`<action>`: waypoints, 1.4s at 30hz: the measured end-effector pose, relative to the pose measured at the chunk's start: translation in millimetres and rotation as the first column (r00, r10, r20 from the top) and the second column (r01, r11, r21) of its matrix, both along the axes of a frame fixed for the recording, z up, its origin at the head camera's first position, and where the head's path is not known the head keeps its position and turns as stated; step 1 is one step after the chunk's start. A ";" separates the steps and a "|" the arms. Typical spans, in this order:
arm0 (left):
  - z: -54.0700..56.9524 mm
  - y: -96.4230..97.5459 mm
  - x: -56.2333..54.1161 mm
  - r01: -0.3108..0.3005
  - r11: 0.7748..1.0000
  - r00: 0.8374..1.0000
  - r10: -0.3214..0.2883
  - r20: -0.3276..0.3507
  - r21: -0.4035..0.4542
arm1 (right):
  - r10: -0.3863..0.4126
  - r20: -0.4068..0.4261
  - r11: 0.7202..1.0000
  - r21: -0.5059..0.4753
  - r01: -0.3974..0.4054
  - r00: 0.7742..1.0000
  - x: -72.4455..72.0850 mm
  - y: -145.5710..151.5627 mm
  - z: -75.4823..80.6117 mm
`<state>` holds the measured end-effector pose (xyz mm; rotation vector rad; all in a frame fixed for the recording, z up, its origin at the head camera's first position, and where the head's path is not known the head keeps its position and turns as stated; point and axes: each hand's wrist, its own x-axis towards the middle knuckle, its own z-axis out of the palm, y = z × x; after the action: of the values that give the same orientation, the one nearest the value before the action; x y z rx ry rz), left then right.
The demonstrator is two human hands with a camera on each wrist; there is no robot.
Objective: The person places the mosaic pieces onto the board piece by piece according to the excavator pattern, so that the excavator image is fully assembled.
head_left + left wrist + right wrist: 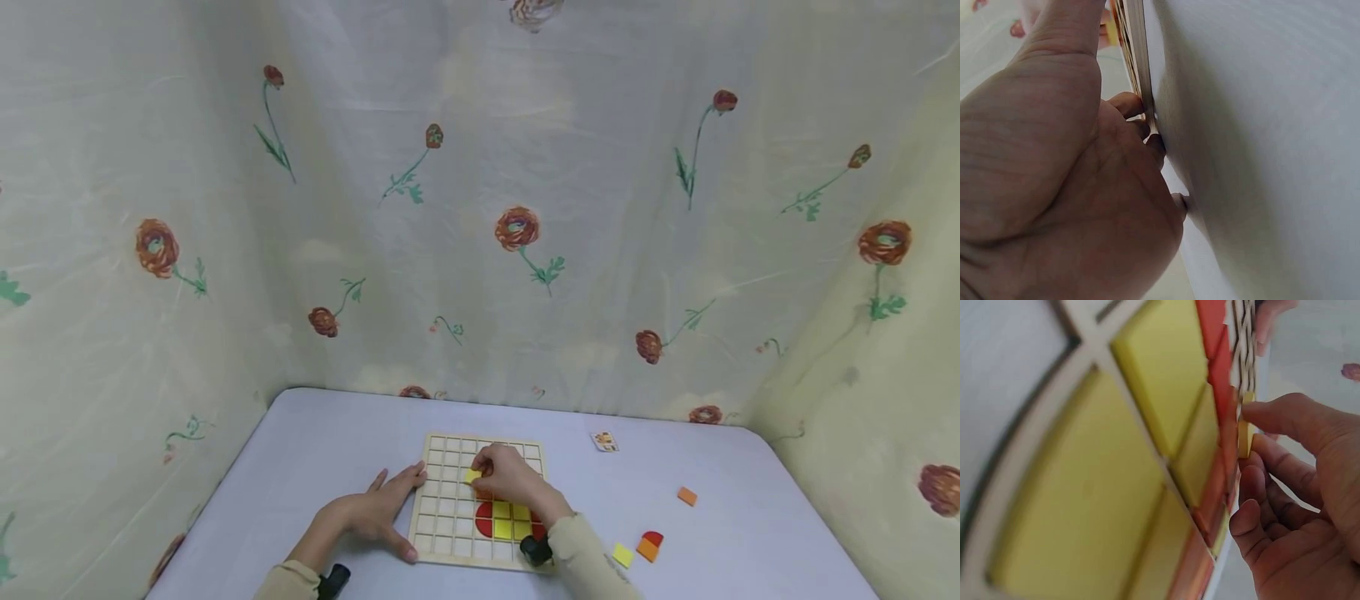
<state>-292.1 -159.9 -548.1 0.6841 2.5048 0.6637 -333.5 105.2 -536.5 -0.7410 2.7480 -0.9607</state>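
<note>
A wooden grid board lies on the white table. My left hand is spread at its left side, the fingers and thumb touching the frame; the left wrist view shows fingertips against the board's edge. Over the upper middle of the grid, my right hand pinches a small yellow square tile between thumb and fingers. Below that hand, yellow tiles, orange pieces and a red rounded piece sit in the cells. The right hand and forearm hide part of the board's right side.
Right of the board lie a loose yellow tile, an orange tile touching a red rounded piece, and another orange tile. A small picture card lies farther back. Flowered curtains surround the table.
</note>
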 end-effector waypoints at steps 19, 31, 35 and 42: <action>6.5 5.1 3.0 -0.012 1.000 1.000 0.012 0.017 -0.002 | 0.000 0.026 0.999 0.040 -0.001 1.000 -8.5 -5.6 2.7; 4.5 1.5 1.6 -0.012 1.000 1.000 0.012 0.023 0.009 | 0.048 -0.028 0.996 0.077 -0.045 0.998 -10.8 -9.1 -0.1; 4.4 0.2 1.3 -0.009 1.000 1.000 0.009 0.021 0.010 | 0.045 -0.025 0.996 0.078 -0.043 0.999 -11.8 -8.2 -2.4; 8.4 0.4 3.1 0.004 0.999 1.000 -0.004 0.011 0.034 | 0.008 0.013 1.000 0.007 -0.008 1.000 -6.6 -2.4 2.5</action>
<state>-289.0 -159.4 -539.7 0.6957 2.4871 0.7084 -340.1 102.8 -534.0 -0.7411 2.7337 -0.9500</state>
